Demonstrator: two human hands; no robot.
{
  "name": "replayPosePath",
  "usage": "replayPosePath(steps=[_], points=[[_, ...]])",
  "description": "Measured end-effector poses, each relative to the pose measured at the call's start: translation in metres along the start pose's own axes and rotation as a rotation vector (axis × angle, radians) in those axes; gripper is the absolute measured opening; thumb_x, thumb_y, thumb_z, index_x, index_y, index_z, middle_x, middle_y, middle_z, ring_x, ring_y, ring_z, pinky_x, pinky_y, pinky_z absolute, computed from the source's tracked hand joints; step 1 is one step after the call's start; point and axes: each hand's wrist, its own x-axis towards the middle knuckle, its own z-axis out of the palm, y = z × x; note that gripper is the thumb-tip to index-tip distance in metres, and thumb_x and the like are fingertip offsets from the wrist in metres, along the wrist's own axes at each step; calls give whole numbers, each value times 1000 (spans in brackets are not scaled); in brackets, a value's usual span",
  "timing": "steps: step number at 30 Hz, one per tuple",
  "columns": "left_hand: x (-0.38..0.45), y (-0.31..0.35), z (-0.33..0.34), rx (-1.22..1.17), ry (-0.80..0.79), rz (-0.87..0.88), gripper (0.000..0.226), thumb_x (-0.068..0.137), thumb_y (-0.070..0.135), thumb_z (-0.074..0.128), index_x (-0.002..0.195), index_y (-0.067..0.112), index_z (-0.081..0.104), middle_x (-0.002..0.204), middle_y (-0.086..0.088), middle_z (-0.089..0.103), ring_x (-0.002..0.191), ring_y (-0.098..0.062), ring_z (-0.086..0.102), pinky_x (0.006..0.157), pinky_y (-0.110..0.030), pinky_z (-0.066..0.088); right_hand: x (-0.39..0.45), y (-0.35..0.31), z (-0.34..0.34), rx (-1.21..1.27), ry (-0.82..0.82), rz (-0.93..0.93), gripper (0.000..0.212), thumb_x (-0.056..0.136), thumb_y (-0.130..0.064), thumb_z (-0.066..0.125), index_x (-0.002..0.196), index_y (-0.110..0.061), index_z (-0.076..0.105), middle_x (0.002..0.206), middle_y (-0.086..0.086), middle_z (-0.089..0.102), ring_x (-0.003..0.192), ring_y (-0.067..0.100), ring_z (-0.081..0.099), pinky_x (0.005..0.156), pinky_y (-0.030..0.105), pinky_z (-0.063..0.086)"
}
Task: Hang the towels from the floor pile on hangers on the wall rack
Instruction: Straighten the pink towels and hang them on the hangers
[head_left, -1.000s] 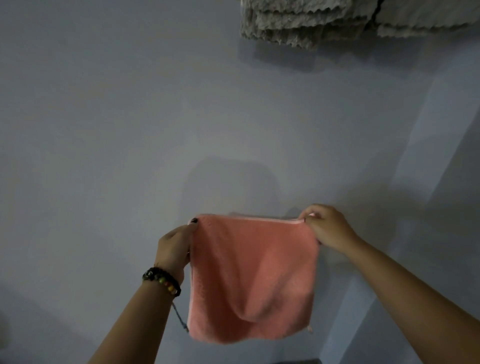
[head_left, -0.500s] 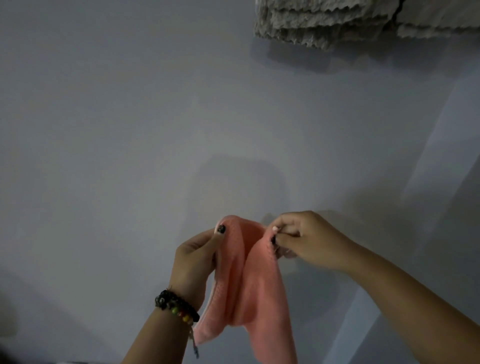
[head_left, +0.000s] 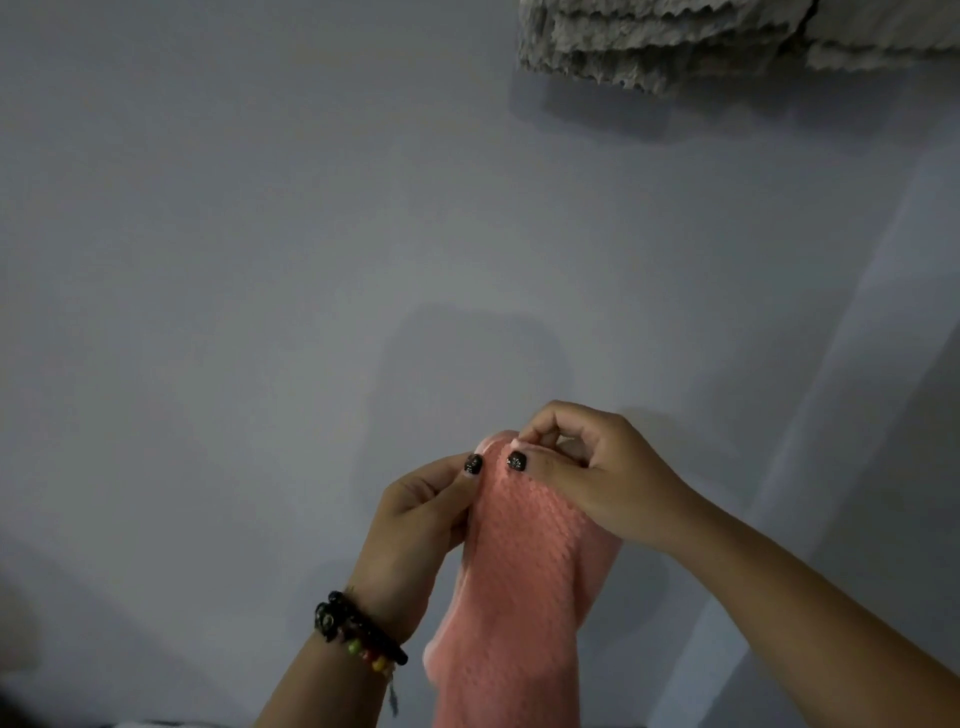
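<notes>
Nearest to me, my left wrist carries a bead bracelet (head_left: 358, 631), dark beads with a few coloured ones and a small tassel hanging below it. Both my forearms rise from the lower edge of the view and meet in the middle.

My left hand (head_left: 415, 525) pinches the pink towel (head_left: 519, 587) at its top edge, thumb on the side facing me, the other fingers curled behind the cloth. My right hand (head_left: 587, 478) pinches the same top edge just beside it, thumb flat on the front of the cloth and the forefinger bent over the rim. The two dark-painted thumbnails sit almost side by side. The towel is gathered narrow between my hands, its top edges brought together, and it hangs straight down from my grip in a long fold, out past the bottom of the view. Its surface has a waffle-like texture.

Beyond my hands stands a plain pale wall (head_left: 234, 312), with the soft shadow of my hands and the towel on it. High at the upper right, grey towels (head_left: 649, 47) with scalloped edges hang against the wall, layered one over another, well apart from the pink one.
</notes>
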Motion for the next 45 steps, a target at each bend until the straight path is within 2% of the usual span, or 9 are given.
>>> replayPosePath(steps=[7,13,18,24,28,32,38,42,45], points=[[-3,2,2,-36,-79,-6,30,99,12,45,111,8,71,110,-15,72,105,-32,67,93,-41,52,0,-7,0,23,72,-72,9,77,-11,78,79,-17,72,85,2,70,80,15,70,75,29,57],[-7,7,4,-12,-179,35,25,92,10,57,113,7,69,110,-13,72,104,-28,68,89,-33,54,-1,-8,1,18,138,-11,7,76,-19,80,77,-19,73,78,-2,72,70,25,68,67,31,51],[-6,4,12,-18,-1,63,20,92,-2,53,104,-1,69,95,-18,73,85,-23,69,72,-27,55,2,1,0,14,134,50,18,78,-34,76,72,-20,66,65,-5,64,59,10,55,60,21,43],[11,-5,-9,-172,151,-8,18,84,7,57,96,4,71,92,-22,61,86,-31,53,78,-41,43,-10,28,-11,-250,-95,180,52,81,-57,61,69,-7,54,56,-12,38,53,4,37,52,26,29],[13,-11,-19,133,211,76,26,96,1,49,91,14,72,85,-11,68,80,-23,59,77,-40,47,-11,31,-17,-425,-90,93,31,80,-44,73,72,-16,62,53,-10,48,47,2,42,48,18,30],[18,-21,-31,675,313,201,27,93,2,50,91,26,64,76,6,67,68,-4,58,63,-21,45,-6,23,-25,-560,18,-42,19,76,-34,78,72,-19,68,53,-8,55,52,6,49,50,15,33],[21,-18,-25,80,230,-3,24,96,-3,41,97,2,65,81,-5,64,77,-15,56,72,-31,43,2,19,-26,-500,127,-151,18,76,-31,79,78,-17,68,68,-11,60,66,7,56,58,17,39],[28,-24,-10,95,344,4,24,100,7,39,86,8,58,75,-6,50,74,-18,43,66,-31,36,8,26,-27,-526,168,-9,39,64,-41,86,92,-19,69,74,-18,57,67,1,56,62,13,40],[31,-19,2,213,403,120,30,103,23,38,77,13,52,69,5,45,65,-7,40,62,-26,35,10,35,-30,-585,232,-46,49,61,-38,87,99,-11,72,83,-4,60,73,9,58,65,9,38]])
